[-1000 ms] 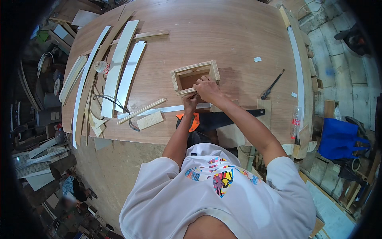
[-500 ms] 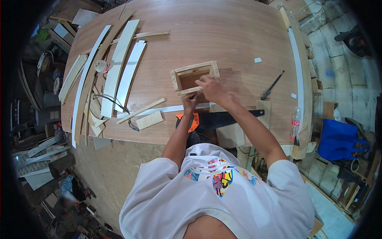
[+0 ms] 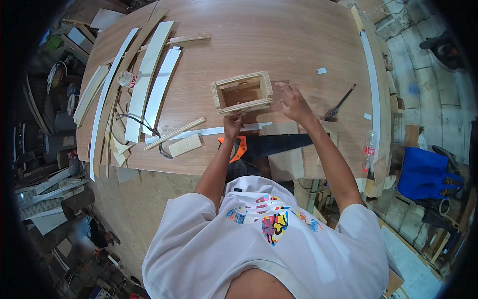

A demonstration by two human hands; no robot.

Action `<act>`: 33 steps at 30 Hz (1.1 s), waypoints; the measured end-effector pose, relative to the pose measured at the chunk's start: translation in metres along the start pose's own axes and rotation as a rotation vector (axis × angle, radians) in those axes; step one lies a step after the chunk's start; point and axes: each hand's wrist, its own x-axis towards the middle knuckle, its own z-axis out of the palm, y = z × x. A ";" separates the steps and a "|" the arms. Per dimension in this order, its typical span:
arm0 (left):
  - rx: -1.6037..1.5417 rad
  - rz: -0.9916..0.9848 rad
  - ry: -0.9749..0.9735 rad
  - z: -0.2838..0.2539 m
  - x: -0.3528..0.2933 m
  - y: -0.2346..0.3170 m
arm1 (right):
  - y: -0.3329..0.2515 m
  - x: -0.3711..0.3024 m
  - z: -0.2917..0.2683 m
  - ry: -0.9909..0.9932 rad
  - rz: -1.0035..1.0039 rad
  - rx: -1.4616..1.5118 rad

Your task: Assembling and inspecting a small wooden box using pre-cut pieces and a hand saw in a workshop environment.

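A small open-topped wooden box (image 3: 246, 106) sits on the brown table, its layered plywood edges facing up. My left hand (image 3: 232, 125) grips the box's near wall, with its fingers partly hidden against the wood. Just off the right end of the box is my right hand (image 3: 296, 103), fingers spread and holding nothing. Between my forearms and the box lies a handsaw (image 3: 279, 145) with an orange handle and dark blade. A short plywood block (image 3: 185, 145) and a thin wooden stick (image 3: 177, 133) rest left of my left hand.
Long white-faced boards (image 3: 149, 82) cover the table's left side, with a small jar (image 3: 126, 79) among them. To the right lie a dark slender tool (image 3: 340, 103) and a plastic bottle (image 3: 368, 152). A blue bag (image 3: 425, 172) hangs beyond the table; another person (image 3: 92, 233) is at lower left.
My right hand has moved from the box's near right corner out to its right, fingers opening. The box has shifted slightly, and my left hand stays at its near wall.
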 end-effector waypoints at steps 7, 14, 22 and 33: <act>0.347 0.061 0.238 -0.023 -0.046 0.038 | -0.019 0.003 -0.006 -0.210 0.001 -0.109; 0.613 0.345 0.248 -0.071 -0.044 0.084 | -0.004 0.016 0.007 -0.302 -0.022 -0.347; 0.658 0.453 0.035 -0.081 -0.009 0.103 | -0.003 0.022 0.015 -0.301 -0.025 -0.359; 0.925 0.494 0.000 -0.068 -0.004 0.105 | 0.004 0.026 0.021 -0.278 -0.056 -0.406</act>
